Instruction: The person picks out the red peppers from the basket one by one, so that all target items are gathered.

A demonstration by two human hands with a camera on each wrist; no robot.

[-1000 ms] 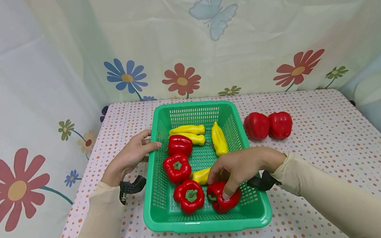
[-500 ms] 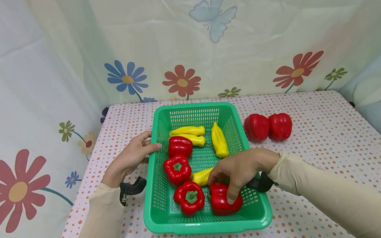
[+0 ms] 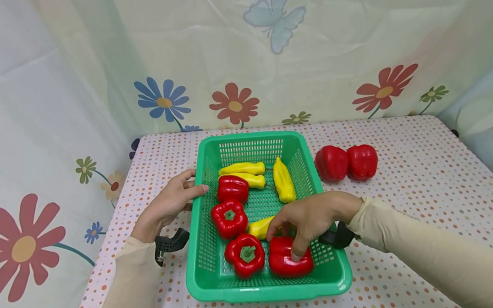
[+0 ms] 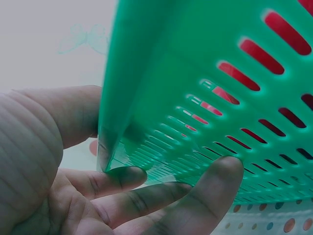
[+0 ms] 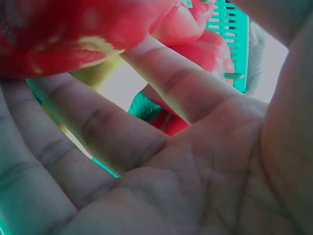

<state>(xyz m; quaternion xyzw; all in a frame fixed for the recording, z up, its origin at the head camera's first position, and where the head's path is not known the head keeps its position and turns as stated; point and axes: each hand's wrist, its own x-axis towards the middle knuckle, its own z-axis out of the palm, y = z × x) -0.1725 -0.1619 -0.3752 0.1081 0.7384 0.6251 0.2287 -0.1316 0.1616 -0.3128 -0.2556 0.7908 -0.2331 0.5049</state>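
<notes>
My right hand [image 3: 311,218] grips a red bell pepper [image 3: 286,262] in the near right corner of a green plastic basket [image 3: 273,294]. Its thumb lies on the pepper's near side and the other fingers reach over the far side. In the right wrist view, fingertips meet the underside of that pepper [image 5: 83,34]. At the basket's left side, my left hand [image 3: 172,201] holds the rim with the thumb over it. The left wrist view shows its fingers [image 4: 146,200] against the slotted outer wall [image 4: 161,112]. A yellow pepper [image 3: 260,228] is partly hidden behind the right hand.
Three red bell peppers [image 3: 229,219] line the basket's left side. Two yellow peppers [image 3: 242,168] lie at its back left and another yellow pepper [image 3: 284,182] lies at the right. Outside, two red bell peppers [image 3: 346,163] stand side by side on the dotted tablecloth [image 3: 416,165].
The red bell pepper under my right hand has turned, and its green stem has gone out of sight. My right hand has shifted slightly left; the left hand keeps its hold on the rim.
</notes>
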